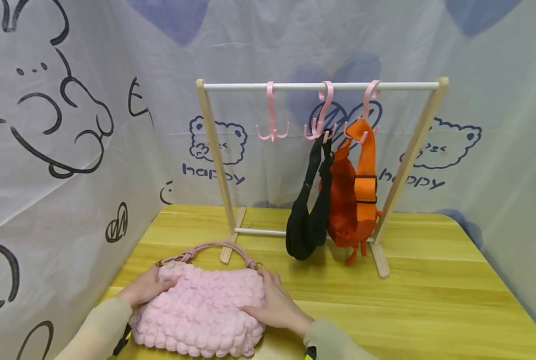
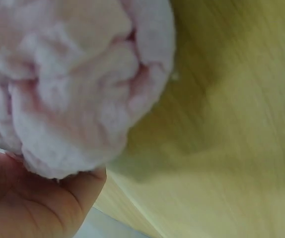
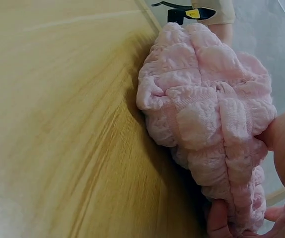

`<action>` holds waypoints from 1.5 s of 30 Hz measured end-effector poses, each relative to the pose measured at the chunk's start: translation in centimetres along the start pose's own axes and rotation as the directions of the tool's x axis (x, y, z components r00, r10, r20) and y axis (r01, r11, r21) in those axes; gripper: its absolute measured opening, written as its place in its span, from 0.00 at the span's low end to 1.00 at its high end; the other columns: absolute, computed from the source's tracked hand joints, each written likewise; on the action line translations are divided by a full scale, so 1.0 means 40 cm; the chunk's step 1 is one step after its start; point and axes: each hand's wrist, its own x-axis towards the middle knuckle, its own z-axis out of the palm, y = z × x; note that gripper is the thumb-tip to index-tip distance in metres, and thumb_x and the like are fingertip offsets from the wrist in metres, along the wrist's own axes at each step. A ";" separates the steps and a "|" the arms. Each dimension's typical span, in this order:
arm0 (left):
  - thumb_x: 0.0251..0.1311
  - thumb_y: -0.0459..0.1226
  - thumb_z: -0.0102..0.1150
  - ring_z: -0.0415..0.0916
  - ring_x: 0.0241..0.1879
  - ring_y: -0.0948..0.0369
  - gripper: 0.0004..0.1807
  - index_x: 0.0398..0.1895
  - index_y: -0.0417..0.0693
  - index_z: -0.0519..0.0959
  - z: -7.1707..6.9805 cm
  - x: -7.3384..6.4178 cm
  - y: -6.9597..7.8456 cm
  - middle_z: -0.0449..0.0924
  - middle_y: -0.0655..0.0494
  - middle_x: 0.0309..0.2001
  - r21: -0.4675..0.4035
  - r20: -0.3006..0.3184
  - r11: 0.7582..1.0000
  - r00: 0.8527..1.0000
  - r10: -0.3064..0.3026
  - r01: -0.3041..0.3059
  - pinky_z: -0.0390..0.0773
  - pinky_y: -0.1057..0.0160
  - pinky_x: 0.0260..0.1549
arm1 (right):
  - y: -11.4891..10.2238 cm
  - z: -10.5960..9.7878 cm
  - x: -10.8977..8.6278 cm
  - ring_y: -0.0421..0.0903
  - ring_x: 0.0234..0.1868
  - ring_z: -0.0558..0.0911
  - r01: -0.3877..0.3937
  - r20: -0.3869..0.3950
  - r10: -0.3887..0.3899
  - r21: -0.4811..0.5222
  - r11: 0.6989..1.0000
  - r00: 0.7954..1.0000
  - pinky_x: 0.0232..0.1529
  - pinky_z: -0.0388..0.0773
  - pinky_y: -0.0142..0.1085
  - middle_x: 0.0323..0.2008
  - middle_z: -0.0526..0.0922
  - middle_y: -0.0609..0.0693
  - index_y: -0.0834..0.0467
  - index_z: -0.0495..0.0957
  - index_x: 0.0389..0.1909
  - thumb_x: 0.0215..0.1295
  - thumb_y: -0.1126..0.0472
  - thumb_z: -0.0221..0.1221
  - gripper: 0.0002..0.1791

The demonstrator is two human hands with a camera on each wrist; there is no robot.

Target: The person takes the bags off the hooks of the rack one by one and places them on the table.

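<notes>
A puffy pink handbag (image 1: 205,310) stands at the front left of the table, its pink handle (image 1: 220,244) arching up behind it. My left hand (image 1: 146,288) grips the bag's upper left side, thumb across the front. On the opposite side, my right hand (image 1: 278,304) holds it between the thumb in front and fingers behind. The left wrist view shows the bag's bumpy end (image 2: 78,94) close up against the hand (image 2: 38,203). In the right wrist view, the right hand's thumb and fingertips press into the other end (image 3: 207,114).
Behind the bag stands a wood-and-white rack (image 1: 236,87) carrying three pink hooks. The left hook (image 1: 272,112) has nothing on it; a black bag (image 1: 305,225) and an orange bag (image 1: 349,200) hang from the others. Printed cloth walls (image 1: 70,200) border the yellow table (image 1: 430,310).
</notes>
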 end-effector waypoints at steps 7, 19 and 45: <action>0.70 0.53 0.56 0.59 0.69 0.26 0.50 0.70 0.16 0.50 -0.002 0.005 -0.006 0.57 0.16 0.69 0.046 -0.022 0.999 1.000 -0.012 0.013 0.65 0.33 0.65 | -0.001 0.014 0.011 0.62 0.64 0.74 0.007 -0.024 -0.007 -0.004 1.000 1.000 0.65 0.72 0.59 0.64 0.65 0.68 0.62 0.58 0.72 0.57 0.45 0.71 0.49; 0.71 0.52 0.54 0.54 0.70 0.25 0.51 0.69 0.12 0.47 -0.022 0.021 -0.009 0.51 0.13 0.70 0.073 -0.026 0.997 0.999 -0.035 0.036 0.62 0.33 0.67 | -0.013 0.020 0.039 0.63 0.65 0.73 0.014 -0.050 -0.015 -0.023 1.000 0.999 0.66 0.71 0.58 0.64 0.65 0.69 0.66 0.55 0.73 0.59 0.46 0.70 0.51; 0.71 0.55 0.51 0.47 0.71 0.24 0.54 0.73 0.15 0.39 -0.060 0.000 0.028 0.42 0.14 0.72 0.069 -0.038 0.990 0.992 -0.117 0.120 0.54 0.31 0.71 | -0.037 -0.009 0.024 0.52 0.52 0.75 0.073 -0.102 -0.096 -0.209 0.975 0.990 0.50 0.78 0.50 0.56 0.72 0.61 0.64 0.63 0.72 0.67 0.42 0.59 0.41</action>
